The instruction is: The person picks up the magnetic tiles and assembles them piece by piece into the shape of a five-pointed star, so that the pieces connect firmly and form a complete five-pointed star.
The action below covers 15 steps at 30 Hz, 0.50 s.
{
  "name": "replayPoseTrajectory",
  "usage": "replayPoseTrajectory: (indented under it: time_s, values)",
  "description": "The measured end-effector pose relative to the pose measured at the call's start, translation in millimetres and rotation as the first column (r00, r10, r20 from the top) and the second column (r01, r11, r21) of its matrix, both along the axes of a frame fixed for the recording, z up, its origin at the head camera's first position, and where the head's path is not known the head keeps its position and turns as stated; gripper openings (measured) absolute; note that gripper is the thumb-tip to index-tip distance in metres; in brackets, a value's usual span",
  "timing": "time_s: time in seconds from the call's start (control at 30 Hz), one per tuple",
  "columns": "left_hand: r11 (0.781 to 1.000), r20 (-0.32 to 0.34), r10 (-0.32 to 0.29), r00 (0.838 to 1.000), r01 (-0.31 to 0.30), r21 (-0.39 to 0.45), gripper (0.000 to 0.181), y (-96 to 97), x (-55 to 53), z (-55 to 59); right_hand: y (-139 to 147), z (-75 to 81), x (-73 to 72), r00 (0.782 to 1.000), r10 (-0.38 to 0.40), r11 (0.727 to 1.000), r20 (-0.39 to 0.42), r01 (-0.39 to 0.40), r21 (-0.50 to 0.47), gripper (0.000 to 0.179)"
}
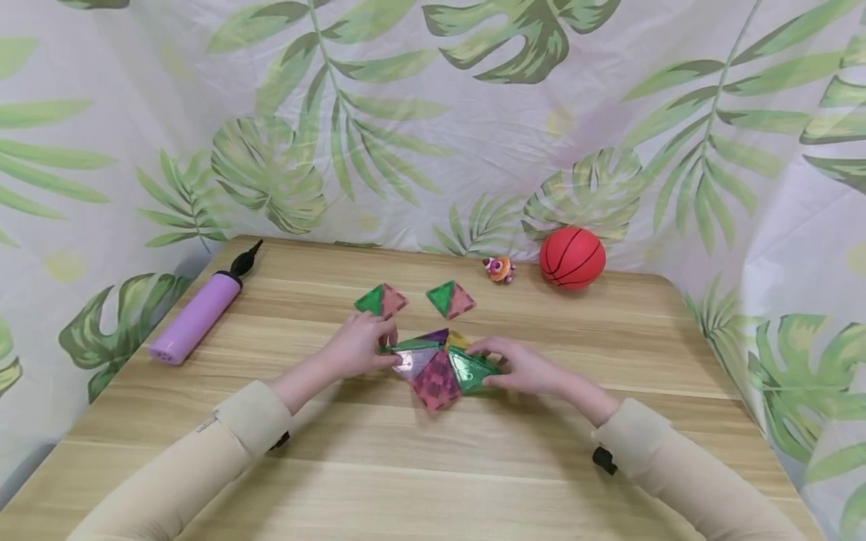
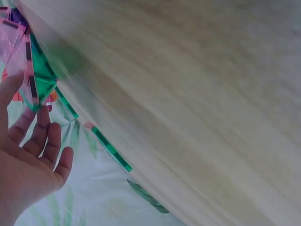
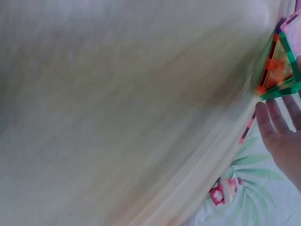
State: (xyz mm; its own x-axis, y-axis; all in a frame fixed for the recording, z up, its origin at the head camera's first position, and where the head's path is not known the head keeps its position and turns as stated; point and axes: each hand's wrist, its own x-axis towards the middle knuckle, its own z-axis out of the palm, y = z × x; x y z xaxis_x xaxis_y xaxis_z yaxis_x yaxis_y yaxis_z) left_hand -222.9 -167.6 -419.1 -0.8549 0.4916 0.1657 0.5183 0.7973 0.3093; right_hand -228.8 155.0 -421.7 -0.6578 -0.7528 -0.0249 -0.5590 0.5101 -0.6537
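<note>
Translucent magnetic tiles form a raised, star-like build (image 1: pixel 436 379) in the middle of the table, with pink, green, purple and yellow pieces. At its left point, my left hand (image 1: pixel 358 346) pinches a corner between thumb and fingers. The left wrist view shows that thumb on a pink tile (image 2: pixel 18 61) and the fingertips by a green tile (image 2: pixel 43 77). My right hand (image 1: pixel 524 366) grips the green tile (image 1: pixel 470 370) at the right point, thumb in front and fingers behind. Orange and green tile edges (image 3: pixel 277 70) show beside its fingers in the right wrist view.
Two flat green-and-pink tile diamonds, one on the left (image 1: pixel 382 300) and one on the right (image 1: pixel 451 299), lie behind the build. Farther back are a small figurine (image 1: pixel 499 269) and a red ball (image 1: pixel 572 258). A purple hand pump (image 1: pixel 198 317) lies at the left edge.
</note>
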Motion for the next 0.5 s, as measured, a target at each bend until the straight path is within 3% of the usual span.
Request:
replayPoseTrajectory:
  time_s: [0.13,0.23,0.37,0.43,0.5]
  values:
    - [0.998,0.035,-0.068,0.997,0.068,0.01,0.025,-5.3,2.2,4.2,4.0,-2.4,-6.4,0.999,0.036,0.999,-0.001,-0.036,-0.014,0.046]
    - [0.994,0.073,-0.094,0.993,0.09,0.057,0.02,-11.4,-8.3,8.5,5.9,-3.7,-10.6,0.998,0.059,0.998,-0.003,-0.059,-0.014,0.046]
    - [0.996,0.115,0.007,0.993,-0.017,0.085,0.029,-24.8,-38.8,12.3,6.4,-5.5,-15.1,0.996,0.091,0.995,-0.021,-0.092,-0.027,0.046]
    - [0.994,0.147,0.085,0.985,-0.093,0.051,0.044,-31.9,-55.2,10.7,6.4,-6.1,-16.6,0.994,0.102,0.994,-0.029,-0.103,-0.03,0.046]
    - [0.992,0.168,0.123,0.978,-0.126,0.007,0.058,-37.4,-70.0,5.7,6.6,-6.6,-17.4,0.993,0.11,0.994,-0.033,-0.111,-0.024,0.046]
